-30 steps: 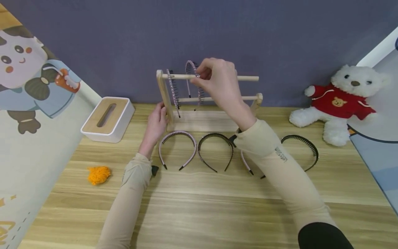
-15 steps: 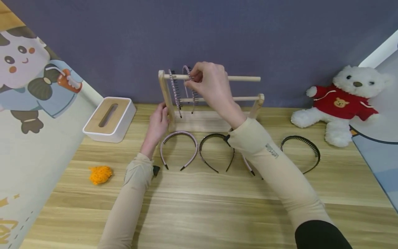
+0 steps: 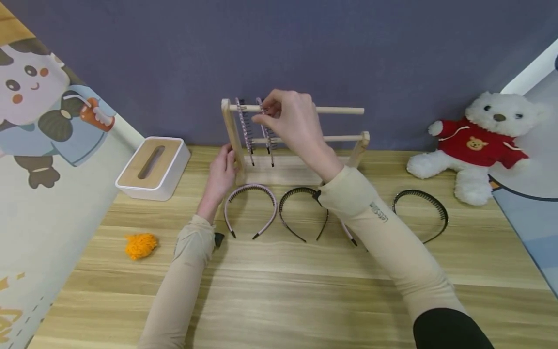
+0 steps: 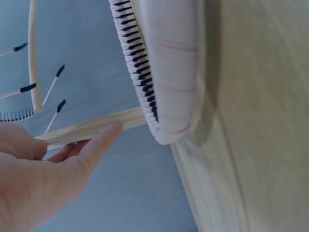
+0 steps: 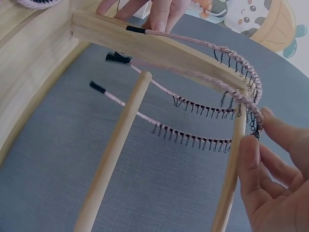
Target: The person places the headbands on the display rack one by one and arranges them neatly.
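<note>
R sleeve (image 3: pixel 394 237) hides most of pink hairband (image 3: pixel 348 234), pt of far-R blk hairband (image 3: pixel 443 213).

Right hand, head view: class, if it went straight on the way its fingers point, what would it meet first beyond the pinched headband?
The right hand would probably meet the other hanging headband first, to its left, though depth is unclear.

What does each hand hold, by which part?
Right hand: curved, pink braided headband, near its middle. Left hand: pale wooden rack, by its left upright.

overhead and close wrist views share the rack (image 3: pixel 340 110).
</note>
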Tool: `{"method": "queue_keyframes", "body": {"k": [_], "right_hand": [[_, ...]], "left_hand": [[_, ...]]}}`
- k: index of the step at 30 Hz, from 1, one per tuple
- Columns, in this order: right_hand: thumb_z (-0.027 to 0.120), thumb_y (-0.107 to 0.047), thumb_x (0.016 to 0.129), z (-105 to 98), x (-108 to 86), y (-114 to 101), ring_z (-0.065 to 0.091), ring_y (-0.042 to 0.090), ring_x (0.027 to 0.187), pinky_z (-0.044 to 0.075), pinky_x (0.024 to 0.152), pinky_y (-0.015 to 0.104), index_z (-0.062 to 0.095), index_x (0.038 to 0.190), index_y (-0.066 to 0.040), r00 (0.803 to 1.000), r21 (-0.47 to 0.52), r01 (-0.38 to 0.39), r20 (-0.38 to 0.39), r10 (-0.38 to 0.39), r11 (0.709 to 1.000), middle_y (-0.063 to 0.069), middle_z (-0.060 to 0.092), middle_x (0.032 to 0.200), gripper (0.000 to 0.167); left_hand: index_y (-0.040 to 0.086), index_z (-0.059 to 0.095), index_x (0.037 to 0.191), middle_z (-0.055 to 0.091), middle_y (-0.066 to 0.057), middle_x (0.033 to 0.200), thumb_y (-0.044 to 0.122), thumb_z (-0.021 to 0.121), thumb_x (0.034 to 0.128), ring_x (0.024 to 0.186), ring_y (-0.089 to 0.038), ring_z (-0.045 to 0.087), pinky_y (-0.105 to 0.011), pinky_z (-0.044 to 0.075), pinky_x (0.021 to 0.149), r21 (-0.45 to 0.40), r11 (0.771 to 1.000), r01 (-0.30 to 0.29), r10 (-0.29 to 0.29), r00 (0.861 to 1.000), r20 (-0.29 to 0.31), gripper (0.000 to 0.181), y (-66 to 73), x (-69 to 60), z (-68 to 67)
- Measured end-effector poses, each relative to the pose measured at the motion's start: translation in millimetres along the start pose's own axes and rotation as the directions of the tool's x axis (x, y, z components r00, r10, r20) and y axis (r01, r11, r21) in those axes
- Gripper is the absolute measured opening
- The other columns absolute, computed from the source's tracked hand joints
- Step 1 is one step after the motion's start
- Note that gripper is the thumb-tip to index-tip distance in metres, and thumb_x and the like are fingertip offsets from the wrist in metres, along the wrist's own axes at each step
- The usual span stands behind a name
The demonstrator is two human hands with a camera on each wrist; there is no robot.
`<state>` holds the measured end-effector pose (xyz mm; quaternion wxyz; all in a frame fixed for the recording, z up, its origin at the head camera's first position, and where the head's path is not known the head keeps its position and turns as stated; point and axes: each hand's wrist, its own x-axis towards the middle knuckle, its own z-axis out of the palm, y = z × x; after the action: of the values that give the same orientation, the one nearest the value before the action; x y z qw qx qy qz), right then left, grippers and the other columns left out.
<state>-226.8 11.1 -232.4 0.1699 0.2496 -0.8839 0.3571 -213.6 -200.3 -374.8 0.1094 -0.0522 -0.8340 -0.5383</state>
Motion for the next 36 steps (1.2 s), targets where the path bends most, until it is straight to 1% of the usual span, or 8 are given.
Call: {"method": "queue_keyframes", "body": {"k": [3,8,13,16,22,26,32,36], "right_hand": [[0.086,-0.03,0.094,-1,-1.4,1,0.074,0.018,0.084,0.064,0.076,0.031,0.08,0.113,-0.003,1.0,0.001,0.002,0.002,-0.002,1.0,0.009,0.08,0.101,0.034],[0.084,-0.031,0.095,-3,-4.6,3,0.073,0.019,0.082,0.063,0.074,0.032,0.08,0.114,-0.003,0.999,-0.004,0.029,-0.014,-0.029,1.0,0.009,0.08,0.1,0.034],[0.083,-0.031,0.097,-3,-6.4,4,0.074,0.019,0.083,0.064,0.075,0.033,0.079,0.116,-0.003,0.998,0.001,0.05,-0.031,-0.05,0.999,0.009,0.08,0.103,0.034],[0.082,-0.032,0.098,-5,-7.0,3,0.075,0.02,0.085,0.066,0.077,0.032,0.078,0.119,-0.003,0.999,0.011,0.044,-0.03,-0.044,0.999,0.009,0.08,0.105,0.036],[0.081,-0.03,0.099,-13,-12.1,6,0.076,0.02,0.082,0.066,0.074,0.032,0.078,0.121,-0.003,0.999,0.034,0.012,-0.04,-0.011,0.999,0.01,0.08,0.105,0.035],[0.079,-0.032,0.101,-21,-17.7,9,0.075,0.02,0.083,0.066,0.074,0.034,0.078,0.123,-0.004,0.999,0.028,-0.03,-0.032,0.03,0.999,0.009,0.079,0.108,0.036],[0.078,-0.034,0.101,-36,-30.2,13,0.075,0.019,0.085,0.065,0.075,0.033,0.078,0.126,-0.008,0.997,0.019,-0.076,-0.031,0.077,0.997,0.006,0.079,0.112,0.036],[0.08,-0.032,0.1,-47,-41.1,20,0.077,0.022,0.088,0.066,0.076,0.036,0.079,0.124,-0.007,0.995,0.03,-0.086,-0.051,0.087,0.996,0.007,0.079,0.115,0.035]], "left_hand": [[-0.012,0.045,0.153,0.055,-0.035,0.146,0.008,0.035,0.1177,0.133,-0.048,0.059,-0.053,0.06,0.104,0.002,1.0,0.001,-0.001,1.0,0.003,0.042,0.7,-0.5,0.2],[-0.011,0.046,0.153,0.056,-0.035,0.146,0.008,0.036,0.1176,0.133,-0.047,0.06,-0.053,0.061,0.104,-0.001,1.0,0.004,-0.004,1.0,-0.003,0.041,1.1,-1.0,0.5],[-0.011,0.045,0.153,0.056,-0.035,0.147,0.008,0.036,0.1176,0.133,-0.047,0.06,-0.052,0.061,0.104,0.008,1.0,0.004,-0.004,1.0,-0.001,0.042,0.6,-1.2,0.8],[-0.011,0.045,0.154,0.055,-0.034,0.148,0.008,0.036,0.1176,0.133,-0.047,0.059,-0.052,0.06,0.104,0.01,1.0,0.008,-0.008,1.0,0.0,0.042,1.1,-1.1,0.5],[-0.009,0.044,0.155,0.055,-0.034,0.148,0.01,0.035,0.118,0.133,-0.046,0.059,-0.052,0.06,0.105,0.01,1.0,0.015,-0.015,1.0,0.004,0.043,1.2,-0.9,0.0],[-0.009,0.044,0.156,0.054,-0.034,0.148,0.011,0.035,0.1182,0.134,-0.046,0.059,-0.052,0.06,0.106,0.005,1.0,0.025,-0.025,1.0,0.009,0.043,0.1,-0.4,-0.4],[-0.009,0.042,0.156,0.053,-0.034,0.15,0.012,0.034,0.1184,0.135,-0.046,0.058,-0.052,0.06,0.106,0.017,1.0,0.024,-0.024,1.0,0.015,0.044,-1.0,-0.5,-1.2],[-0.01,0.042,0.156,0.053,-0.034,0.15,0.011,0.034,0.1183,0.135,-0.046,0.058,-0.052,0.059,0.106,0.012,1.0,0.018,-0.018,1.0,0.015,0.044,-0.5,-0.4,0.0]]}}
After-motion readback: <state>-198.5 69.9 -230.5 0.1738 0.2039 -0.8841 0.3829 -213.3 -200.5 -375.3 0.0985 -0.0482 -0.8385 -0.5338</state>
